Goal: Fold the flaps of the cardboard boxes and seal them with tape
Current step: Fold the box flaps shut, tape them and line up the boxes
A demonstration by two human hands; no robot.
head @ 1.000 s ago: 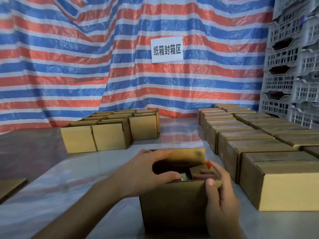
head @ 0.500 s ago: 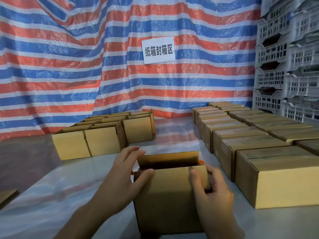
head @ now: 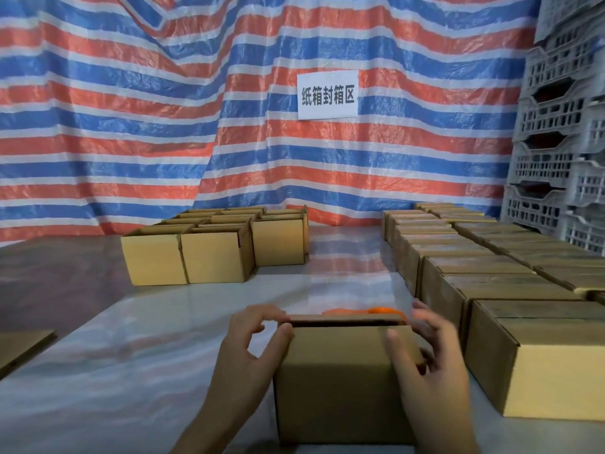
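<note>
A brown cardboard box (head: 340, 381) stands on the table right in front of me, its top flaps folded down nearly flat with a thin dark gap along the far edge. My left hand (head: 253, 348) pinches the box's top left corner between thumb and fingers. My right hand (head: 429, 358) grips the top right corner, thumb on the near flap, fingers over the side. Just behind the box an orange tape dispenser (head: 363, 311) peeks out, mostly hidden.
Several open boxes (head: 212, 250) sit in a block at the back left. Rows of closed boxes (head: 491, 290) line the right side, close to my right hand. White plastic crates (head: 563, 142) are stacked at far right. A flat cardboard piece (head: 19, 348) lies at the left edge.
The box was open with its contents showing; both hands have folded the near and far flaps down, and the top is now almost closed. The camera has tilted up slightly.
</note>
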